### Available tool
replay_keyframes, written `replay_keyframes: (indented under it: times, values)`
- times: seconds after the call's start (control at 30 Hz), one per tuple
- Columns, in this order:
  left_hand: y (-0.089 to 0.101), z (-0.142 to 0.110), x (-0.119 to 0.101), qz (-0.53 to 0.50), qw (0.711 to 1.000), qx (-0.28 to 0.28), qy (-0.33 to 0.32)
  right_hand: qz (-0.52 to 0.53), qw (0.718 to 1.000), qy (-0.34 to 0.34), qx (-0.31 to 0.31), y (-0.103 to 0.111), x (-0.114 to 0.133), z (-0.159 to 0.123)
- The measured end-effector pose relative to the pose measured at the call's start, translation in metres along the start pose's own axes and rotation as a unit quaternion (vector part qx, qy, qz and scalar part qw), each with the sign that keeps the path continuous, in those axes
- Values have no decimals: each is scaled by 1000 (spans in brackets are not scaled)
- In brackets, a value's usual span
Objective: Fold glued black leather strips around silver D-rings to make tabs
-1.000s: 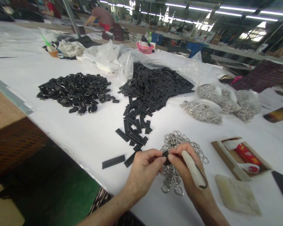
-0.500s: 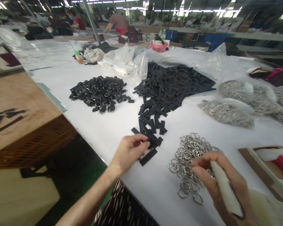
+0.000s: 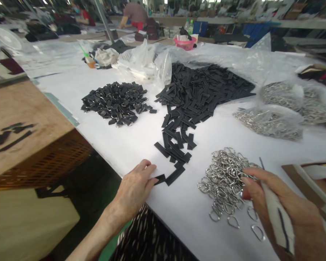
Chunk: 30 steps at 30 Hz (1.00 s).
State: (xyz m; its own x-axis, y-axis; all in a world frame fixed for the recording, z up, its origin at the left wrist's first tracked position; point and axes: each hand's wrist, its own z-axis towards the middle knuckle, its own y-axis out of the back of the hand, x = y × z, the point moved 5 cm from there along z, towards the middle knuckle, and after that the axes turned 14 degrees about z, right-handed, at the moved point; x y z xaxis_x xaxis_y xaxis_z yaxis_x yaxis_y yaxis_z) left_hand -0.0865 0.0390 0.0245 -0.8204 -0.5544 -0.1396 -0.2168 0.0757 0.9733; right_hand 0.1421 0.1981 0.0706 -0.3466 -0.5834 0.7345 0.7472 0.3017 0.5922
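My left hand [image 3: 137,185] is at the table's near edge, with thumb and fingertips closed on one end of a short black fabric strip [image 3: 161,178]. Another black strip [image 3: 175,175] lies beside it, below a trail of loose strips. My right hand [image 3: 282,203] grips a tool [image 3: 274,206] with a white-wrapped handle and a thin dark tip. Its thumb and forefinger are over the right side of a pile of silver D-shaped metal rings [image 3: 222,181]. Whether a ring is between those fingertips, I cannot make out.
A large heap of black strips [image 3: 206,87] spreads from a clear bag. To its left sits a pile of black loops with rings [image 3: 116,101]. Bags of metal rings [image 3: 271,121] and an open cardboard box [image 3: 299,177] stand at the right. A wooden board [image 3: 29,105] adjoins the left.
My left hand has moved down and left, drawing a black strip away from the trail. My right hand has shifted right across the rings; some rings now lie loose near it.
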Motion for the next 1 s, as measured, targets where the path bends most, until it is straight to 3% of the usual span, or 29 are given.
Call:
replay_keyframes:
  times: [0.1,0.2,0.33,0.47,0.63,0.73,0.83,1.0]
  values:
    - [3,-2,-1,-16,999,25,-29,21,999,-22,-8,2,-2,-5]
    - [4,-6,2,11,999,15,-39,34,999,-32,5,2,-4,-15]
    - [-4,-7,6,68,997,28,-39,34,994,-18,105,-11,-10,-36]
    - [-10,1,8,36,998,42,-31,-40,981,69,178,-28,-10,-54]
    - [-7,7,4,8,999,36,-7,-125,958,181,185,-50,-3,-63]
    - [1,9,-1,-54,998,21,28,-164,946,222,171,-60,-6,-63]
    - [10,12,-12,-163,985,-2,52,-152,954,213,146,-60,-16,-54]
    - [17,32,-59,-386,922,24,-17,-125,965,192,126,-47,-24,-32]
